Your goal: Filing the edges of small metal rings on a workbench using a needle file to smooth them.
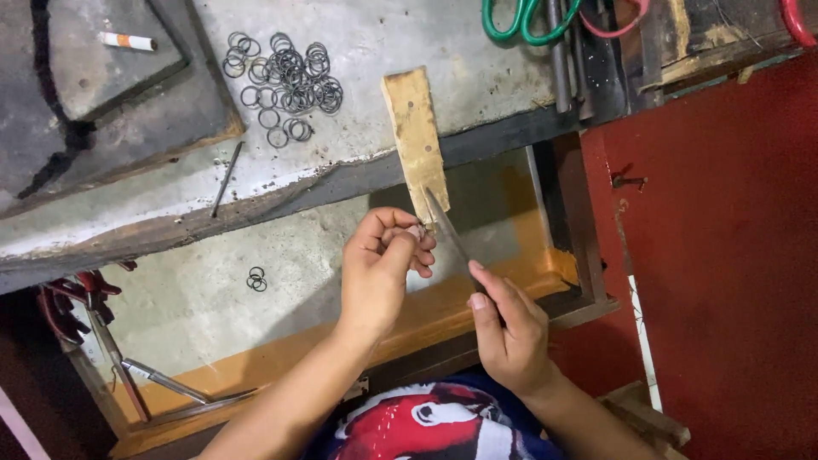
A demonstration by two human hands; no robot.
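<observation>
Workbench (443, 34), far; from its edge a wooden peg (415, 140) juts toward me. A heap of wire rings (285, 81) lies far left. My right hand (511, 328) is closed on a slim metal file (450, 234), its tip at the peg. My left hand (381, 264) pinches a small ring (415, 231) against the peg's end. I judge the ring light, stiff and slippery: grip its rim.

A slim grey metal file (449, 230) is being held at its lower end in the right grip, slanting up and leftward. Its tip is being pressed against a tiny piece (417, 231), barely visible, pinched in the left grip's fingertips.
</observation>
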